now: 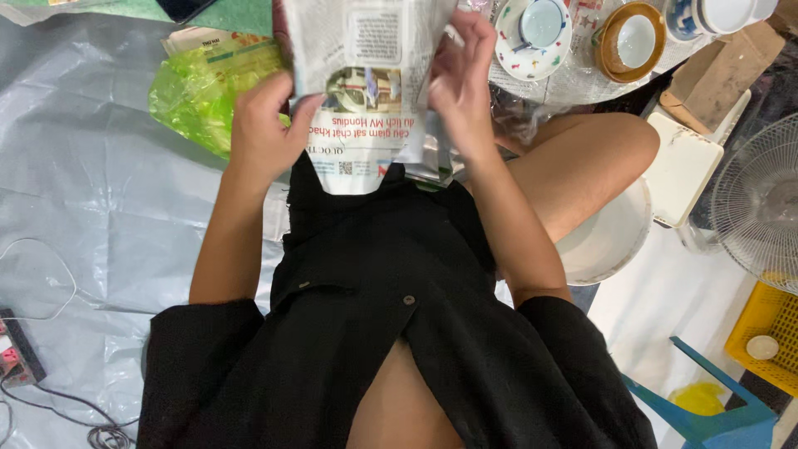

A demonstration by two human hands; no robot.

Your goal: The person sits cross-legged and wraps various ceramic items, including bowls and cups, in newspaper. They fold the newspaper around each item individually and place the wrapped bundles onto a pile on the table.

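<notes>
The person sits over a grey plastic sheet [108, 191] spread on the floor and holds a newspaper bundle [366, 91] up between both hands, just above the lap; the left hand [264, 133] closes on its left edge, thumb pressed across the printed face, and the right hand [461, 87] pinches the right edge higher up, its fingers [474, 29] curled over the fold. The paper looks thin, light and limp; it creases where it is gripped and would likely tear if pulled hard at one corner. Whether anything is wrapped inside cannot be told, though the sheet bulges as if folded around something; if crockery is within, the bundle is probably fragile and is best supported from beneath rather than by its loose edges. Just behind the bundle, on the left, lies a crumpled green plastic bag [199, 91]; to the right, well apart from the hands, stand saucers with cups [536, 33], a large white bowl [611, 241] beside the knee, and a fan [761, 199].
</notes>
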